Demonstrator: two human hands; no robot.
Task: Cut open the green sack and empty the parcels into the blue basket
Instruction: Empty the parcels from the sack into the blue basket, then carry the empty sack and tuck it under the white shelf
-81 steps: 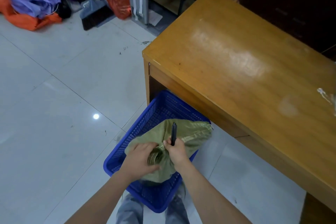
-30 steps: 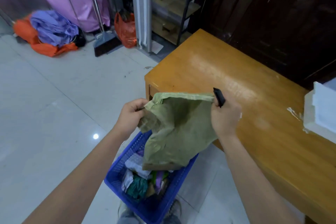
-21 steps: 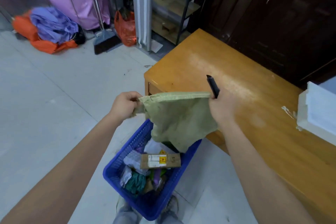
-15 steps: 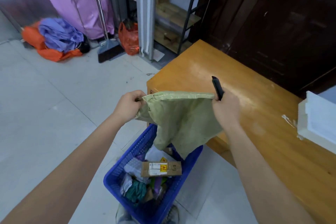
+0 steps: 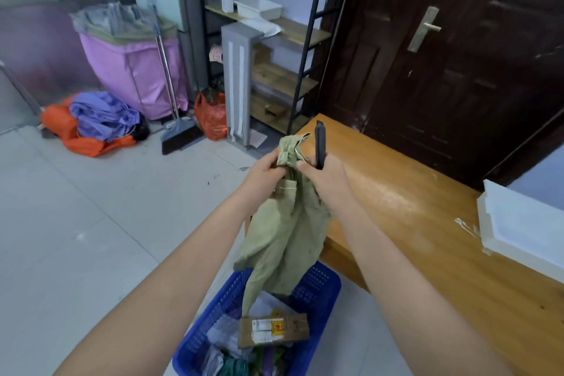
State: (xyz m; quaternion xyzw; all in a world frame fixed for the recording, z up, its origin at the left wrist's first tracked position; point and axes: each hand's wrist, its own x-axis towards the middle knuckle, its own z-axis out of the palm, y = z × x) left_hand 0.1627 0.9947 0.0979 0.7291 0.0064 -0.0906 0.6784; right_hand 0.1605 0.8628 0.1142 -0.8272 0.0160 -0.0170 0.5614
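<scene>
The green sack hangs limp and bunched above the blue basket, its lower end dangling into it. My left hand grips the gathered top of the sack. My right hand pinches the same bunch from the right and also holds a black cutter that points upward. Inside the basket lie several parcels, among them a brown cardboard box with a yellow label and grey plastic mailers.
A wooden table stands right of the basket, with a white foam box on it. Across the tiled floor are a broom, a pink bin, orange and purple bags, a shelf rack and a dark door.
The sack rose from inside the basket, upside down, and the parcels dropped out. My hands, spread apart along the sack's edge half a second ago, have come together and bunched it.
</scene>
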